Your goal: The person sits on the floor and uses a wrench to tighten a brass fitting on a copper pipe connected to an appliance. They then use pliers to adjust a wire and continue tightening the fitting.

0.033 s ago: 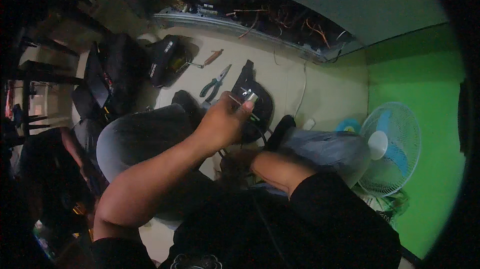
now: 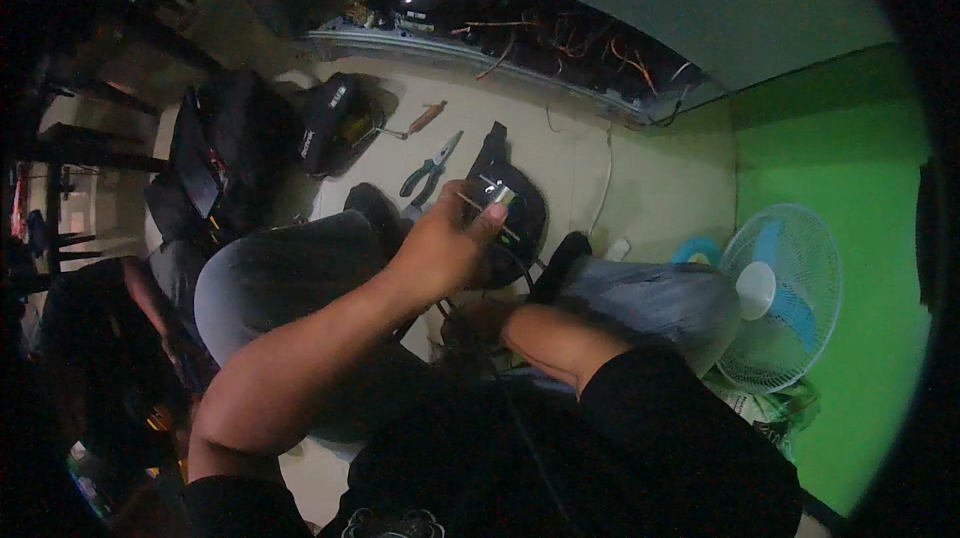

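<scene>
My left hand (image 2: pixel 440 243) is closed in a pinch on a small shiny metal part (image 2: pixel 504 196), with thin rods sticking out beside it. Its exact kind I cannot make out. Behind it on the floor lies a dark bag (image 2: pixel 525 203) with a strap. Lower down, between my knees, my right hand (image 2: pixel 478 321) is in shadow beside a dark cable (image 2: pixel 519 266); its fingers are hidden. Beyond my left hand, long-nose pliers (image 2: pixel 430 170) with dark green handles rest on the floor.
A wooden-handled tool (image 2: pixel 426 117) lies near a black case (image 2: pixel 335 123). Ahead stands a large grey appliance (image 2: pixel 780 18) whose dark lower opening shows copper tubes (image 2: pixel 632 63). At right, a white fan (image 2: pixel 780 298) stands by the green wall (image 2: pixel 880 238). A person (image 2: pixel 90 338) sits at left.
</scene>
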Tool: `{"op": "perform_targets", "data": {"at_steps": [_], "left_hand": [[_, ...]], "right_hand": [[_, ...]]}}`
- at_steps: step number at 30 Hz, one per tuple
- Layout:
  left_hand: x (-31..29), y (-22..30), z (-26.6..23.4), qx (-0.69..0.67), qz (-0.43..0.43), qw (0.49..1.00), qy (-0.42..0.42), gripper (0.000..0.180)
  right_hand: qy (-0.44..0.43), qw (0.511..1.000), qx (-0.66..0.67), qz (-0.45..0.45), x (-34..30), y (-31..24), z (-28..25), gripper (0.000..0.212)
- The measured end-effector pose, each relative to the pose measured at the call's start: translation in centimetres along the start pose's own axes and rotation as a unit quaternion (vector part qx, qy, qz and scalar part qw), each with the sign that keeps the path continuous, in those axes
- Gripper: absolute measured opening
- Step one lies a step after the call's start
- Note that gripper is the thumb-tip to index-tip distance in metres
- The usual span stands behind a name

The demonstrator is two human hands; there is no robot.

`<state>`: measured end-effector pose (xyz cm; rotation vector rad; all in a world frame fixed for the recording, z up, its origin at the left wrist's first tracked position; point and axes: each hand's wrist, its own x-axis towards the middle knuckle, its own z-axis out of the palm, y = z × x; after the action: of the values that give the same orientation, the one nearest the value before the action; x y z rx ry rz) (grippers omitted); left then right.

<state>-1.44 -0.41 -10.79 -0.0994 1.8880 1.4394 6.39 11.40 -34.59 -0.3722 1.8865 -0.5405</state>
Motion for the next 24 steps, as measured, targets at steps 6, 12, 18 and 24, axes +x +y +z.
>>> {"op": "perform_targets", "data": {"at_steps": [6,12,18,24], "left_hand": [[1.7,-1.9,-1.2,-0.003,0.074,0.994,-0.084,0.057],[2.5,-3.8,0.1,0.231,0.148,0.961,-0.039,0.035],[1.9,-2.0,0.0,0.223,0.114,0.968,-0.031,0.038],[1.8,-1.7,0.0,0.164,0.092,0.981,-0.045,0.040]], "right_hand": [[0.103,0.963,0.247,0.016,-3.6,0.4,-8.7,0.032],[0.227,0.666,0.690,-0.169,-13.0,-1.6,-15.8,0.035],[0.328,0.646,0.675,-0.137,-16.6,-4.6,-14.6,0.032],[0.342,0.689,0.616,-0.171,-15.4,-4.8,-13.9,0.028]]}}
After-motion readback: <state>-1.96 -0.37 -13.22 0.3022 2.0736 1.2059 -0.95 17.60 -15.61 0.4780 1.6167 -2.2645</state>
